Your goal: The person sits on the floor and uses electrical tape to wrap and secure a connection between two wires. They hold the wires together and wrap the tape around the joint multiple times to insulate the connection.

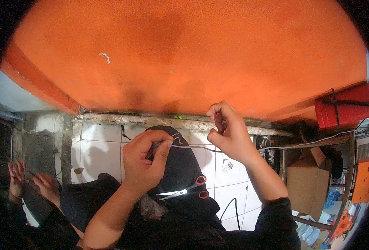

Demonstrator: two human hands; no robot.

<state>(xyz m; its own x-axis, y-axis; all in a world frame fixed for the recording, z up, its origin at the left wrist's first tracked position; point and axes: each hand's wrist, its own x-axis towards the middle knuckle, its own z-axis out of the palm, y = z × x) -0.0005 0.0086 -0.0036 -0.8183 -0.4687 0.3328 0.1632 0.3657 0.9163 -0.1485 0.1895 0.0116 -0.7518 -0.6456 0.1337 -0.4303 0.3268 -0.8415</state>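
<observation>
The left hand point(145, 160) pinches a thin wire point(192, 147) at its end; the right hand point(228, 131) grips it further along, closed. Stripping seems underway; scissors point(184, 191) wait on the lap.

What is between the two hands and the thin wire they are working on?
Nothing visible. The left hand pinches one end of the thin wire in its fingers, and the right hand holds the other end. The scissors lie lower, on the dark cloth, off to the side.
</observation>
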